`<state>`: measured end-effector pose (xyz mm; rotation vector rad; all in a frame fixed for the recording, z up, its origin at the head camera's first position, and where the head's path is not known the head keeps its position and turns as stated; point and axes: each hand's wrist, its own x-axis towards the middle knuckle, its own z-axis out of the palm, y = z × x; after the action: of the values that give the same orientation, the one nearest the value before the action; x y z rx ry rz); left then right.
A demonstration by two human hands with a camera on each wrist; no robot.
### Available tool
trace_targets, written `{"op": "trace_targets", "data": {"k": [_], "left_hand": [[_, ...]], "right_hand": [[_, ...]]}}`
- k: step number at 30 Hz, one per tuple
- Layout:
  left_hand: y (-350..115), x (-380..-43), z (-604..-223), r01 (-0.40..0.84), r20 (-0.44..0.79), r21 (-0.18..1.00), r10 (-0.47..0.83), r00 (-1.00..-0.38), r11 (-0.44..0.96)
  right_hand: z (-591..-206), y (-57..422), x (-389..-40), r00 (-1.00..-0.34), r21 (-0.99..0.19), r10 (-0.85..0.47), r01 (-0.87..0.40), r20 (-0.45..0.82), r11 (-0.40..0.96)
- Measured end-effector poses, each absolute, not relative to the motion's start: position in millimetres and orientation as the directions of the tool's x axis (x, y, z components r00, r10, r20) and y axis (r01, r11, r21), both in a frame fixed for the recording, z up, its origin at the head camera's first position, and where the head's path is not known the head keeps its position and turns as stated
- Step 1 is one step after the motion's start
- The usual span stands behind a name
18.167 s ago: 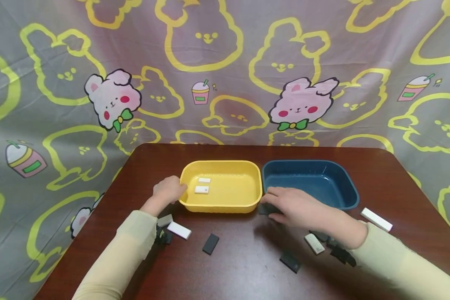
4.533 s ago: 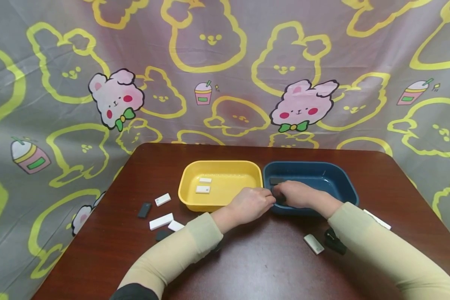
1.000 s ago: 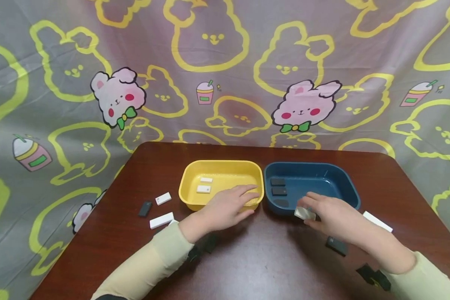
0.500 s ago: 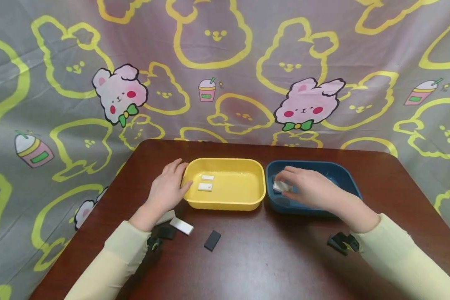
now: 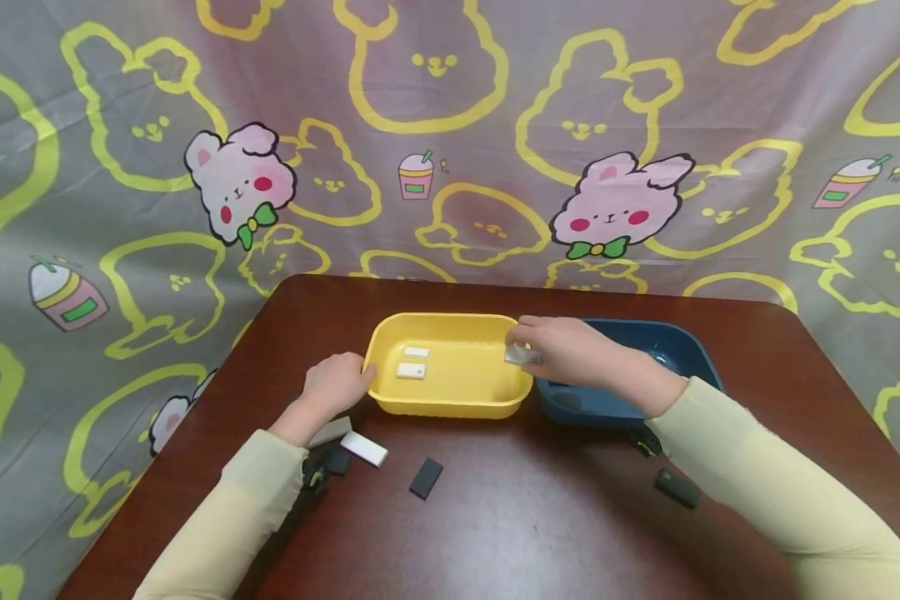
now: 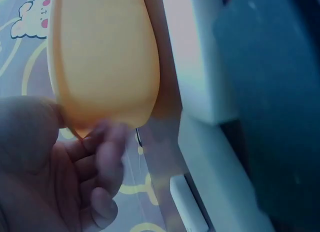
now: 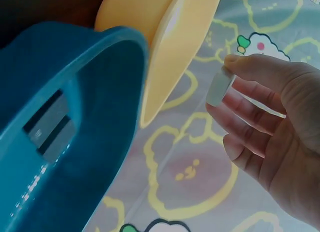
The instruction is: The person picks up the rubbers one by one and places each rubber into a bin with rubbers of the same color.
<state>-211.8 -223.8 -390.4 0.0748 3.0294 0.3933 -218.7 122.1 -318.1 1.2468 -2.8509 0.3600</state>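
My left hand (image 5: 333,387) grips the left rim of the yellow plastic bin (image 5: 450,408), thumb on one side and curled fingers at the wall. My right hand (image 5: 581,358) pinches a small white block (image 5: 521,355) between thumb and fingertips, above the yellow bin's right end; the right wrist view shows the same block (image 7: 218,88) held clear of both bins. Inside the yellow bin lie two white blocks, the nearer one (image 5: 411,371) the larger. Beside it stands the blue bin (image 5: 607,417), partly covered by my right forearm; dark blocks (image 7: 52,124) lie on its floor.
On the table (image 5: 495,525), a white block (image 5: 364,448), a greyish-looking block (image 5: 332,432) and a dark block (image 5: 335,461) cluster by my left wrist. Another dark block (image 5: 426,478) lies in front of the yellow bin, one more (image 5: 677,487) near my right forearm. A patterned curtain (image 5: 480,108) hangs behind.
My right hand has carried the white block from the blue bin's front edge leftward over the yellow bin. My left hand has moved from the yellow bin's right side to its left rim.
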Motion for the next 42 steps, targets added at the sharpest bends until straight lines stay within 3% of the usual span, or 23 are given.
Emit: {"op": "trace_targets", "data": {"k": [14, 24, 33, 42], "left_hand": [[-217.3, -223.1, -384.6, -0.004, -0.186, 0.238, 0.041, -0.982, 0.971], [-216.5, -224.4, -382.0, -0.029, -0.225, 0.221, 0.022, -0.974, 0.975], [-219.5, -221.6, -379.4, -0.029, -0.211, 0.232, 0.021, -0.977, 0.972], [-214.6, -221.0, -380.4, -0.035, -0.215, 0.248, 0.019, -0.976, 0.968]], "right_hand": [[-324.3, 56.9, -230.9, -0.6, -0.146, -0.8, -0.789, -0.024, 0.596], [-348.6, -8.6, -235.9, -0.538, 0.014, -0.833, -0.841, -0.126, 0.541], [-361.8, -55.6, -243.6, -0.598, 0.0, -0.769, -0.789, -0.224, 0.614], [-373.1, -64.9, -246.7, -0.659, -0.034, -0.712, -0.728, -0.241, 0.685]]}}
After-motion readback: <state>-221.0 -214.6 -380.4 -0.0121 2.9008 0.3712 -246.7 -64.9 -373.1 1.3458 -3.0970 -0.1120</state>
